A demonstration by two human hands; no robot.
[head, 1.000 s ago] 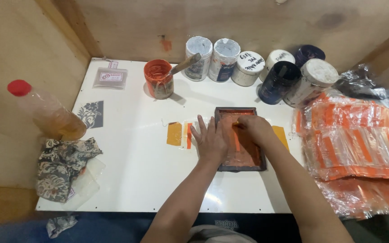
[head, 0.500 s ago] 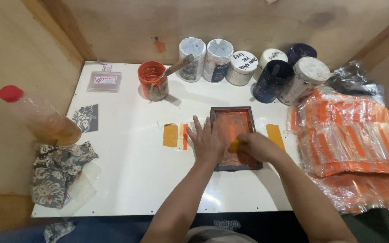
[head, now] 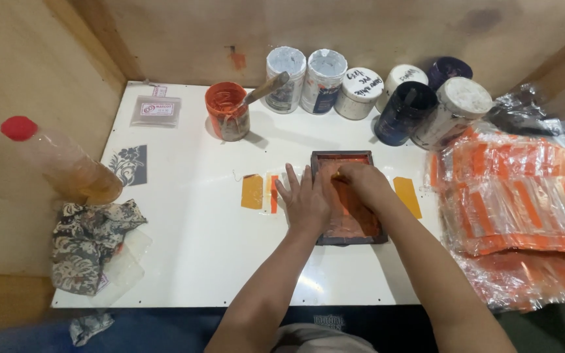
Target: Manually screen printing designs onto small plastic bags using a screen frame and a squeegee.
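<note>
On the white bench (head: pixel 184 248), near its middle, sits a small dark-framed printing screen (head: pixel 349 196) smeared with orange ink. The left hand (head: pixel 305 199) lies flat with fingers spread over the frame's left edge, pinning it down rather than gripping. The right hand (head: pixel 361 183) is curled inside the frame near its top edge; what its fingers close on is hidden, though it is probably a small scraper. The step in hand looks like pulling ink across the mesh; the next move calls for steady downward pressure while the frame is kept from sliding.

Orange tape strips (head: pixel 259 191) lie just left of the frame and another (head: pixel 407 196) to its right. Behind stands an open orange ink pot (head: pixel 227 111) with a stick in it, beside a row of lidded jars (head: pixel 359 91). Stacked orange-printed plastic bags (head: pixel 518 202) crowd the right side, close to the right forearm. A red-capped bottle (head: pixel 60 160) and patterned rag (head: pixel 89 242) sit well apart at the left.
</note>
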